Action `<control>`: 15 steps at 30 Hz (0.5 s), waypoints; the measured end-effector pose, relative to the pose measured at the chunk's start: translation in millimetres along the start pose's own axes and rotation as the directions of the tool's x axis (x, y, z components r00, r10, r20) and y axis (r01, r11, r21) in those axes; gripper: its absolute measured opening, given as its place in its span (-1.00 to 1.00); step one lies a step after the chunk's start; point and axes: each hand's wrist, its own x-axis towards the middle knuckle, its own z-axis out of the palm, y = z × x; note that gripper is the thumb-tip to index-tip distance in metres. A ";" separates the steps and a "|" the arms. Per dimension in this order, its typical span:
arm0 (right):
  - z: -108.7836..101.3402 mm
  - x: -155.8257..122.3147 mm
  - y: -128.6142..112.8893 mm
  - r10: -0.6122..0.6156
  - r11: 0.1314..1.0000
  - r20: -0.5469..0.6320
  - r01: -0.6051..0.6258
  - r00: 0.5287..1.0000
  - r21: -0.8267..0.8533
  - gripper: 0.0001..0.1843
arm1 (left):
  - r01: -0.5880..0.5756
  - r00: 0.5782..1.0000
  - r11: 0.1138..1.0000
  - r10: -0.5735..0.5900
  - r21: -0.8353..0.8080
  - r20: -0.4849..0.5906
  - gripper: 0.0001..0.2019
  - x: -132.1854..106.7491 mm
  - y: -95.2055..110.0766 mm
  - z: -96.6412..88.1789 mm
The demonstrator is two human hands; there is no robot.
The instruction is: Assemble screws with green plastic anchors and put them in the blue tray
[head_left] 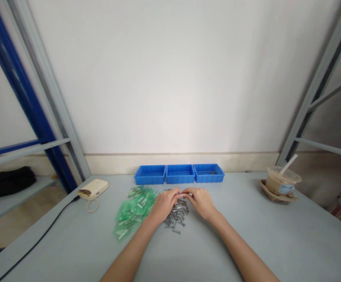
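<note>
My left hand point(165, 203) and my right hand point(201, 200) meet fingertip to fingertip over a pile of metal screws point(176, 216). Both are closed in a pinch. Whatever lies between the fingertips is too small and blurred to name. One loose screw point(176, 232) lies at the near side of the pile. Beside my left hand are several green plastic packets point(135, 211) with pale pieces inside, heaped on the table. Behind the hands stand three blue trays in a row: the left tray point(149, 180), the middle tray point(180, 179) and the right tray point(210, 179), which holds a few small screws.
A cream power bank point(95, 189) with a black cable point(44, 235) lies at the left of the grey table point(246, 235). On the right, a lidded cup point(282, 181) with a straw sits in a brown holder point(276, 194). A white wall rises behind, with metal frames either side.
</note>
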 end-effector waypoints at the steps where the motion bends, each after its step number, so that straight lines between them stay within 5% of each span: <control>1: 0.2 0.3 0.2 -0.005 1.000 -0.001 0.005 1.000 0.002 -0.74 | -0.010 1.000 1.000 0.010 0.000 -0.001 -0.70 -0.1 0.0 -0.3; 15: 1.6 2.3 -1.9 -0.045 0.997 -0.017 0.044 0.999 -0.067 -0.80 | 0.061 0.998 0.998 -0.061 0.032 -0.015 -0.68 0.9 2.7 -2.4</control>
